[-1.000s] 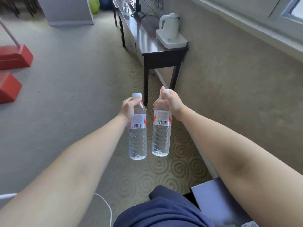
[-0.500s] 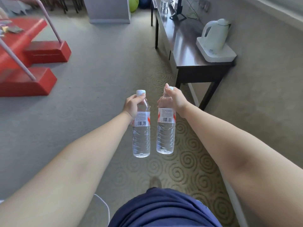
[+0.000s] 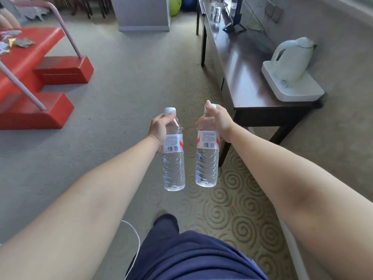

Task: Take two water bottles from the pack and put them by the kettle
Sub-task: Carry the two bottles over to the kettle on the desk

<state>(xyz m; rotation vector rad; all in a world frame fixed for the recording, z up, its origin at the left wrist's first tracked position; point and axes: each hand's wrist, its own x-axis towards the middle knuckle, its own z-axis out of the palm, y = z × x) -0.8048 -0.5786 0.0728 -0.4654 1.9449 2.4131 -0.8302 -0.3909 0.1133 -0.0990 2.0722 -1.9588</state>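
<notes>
While both arms reach forward over the carpet (image 3: 121, 81), a red bench (image 3: 40, 63) with pale metal legs stands at the far left, with some small crumpled items on its top. Moving right, the left hand (image 3: 160, 128) holds the left water bottle (image 3: 173, 158) upright in the air, its fingers (image 3: 170, 116) wrapped around the neck and shoulder just under the white cap. This clear bottle carries a white and red label with a barcode. Just beside it, apart from it, hangs the right water bottle (image 3: 207, 158), also upright, with the same label. The right hand (image 3: 219, 120) grips it from above, fingers closed around the neck and covering most of the cap. Both bottles hover above the spiral-patterned part of the carpet, near the front left corner of the dark wooden table (image 3: 248, 81). Farther right, a white kettle (image 3: 290, 61) sits on a white tray (image 3: 298, 91) at the near end of that table, well apart from the bottles. More clear bottles (image 3: 216, 9) stand at the table's far end. Navy shorts (image 3: 193, 257) fill the bottom edge.
</notes>
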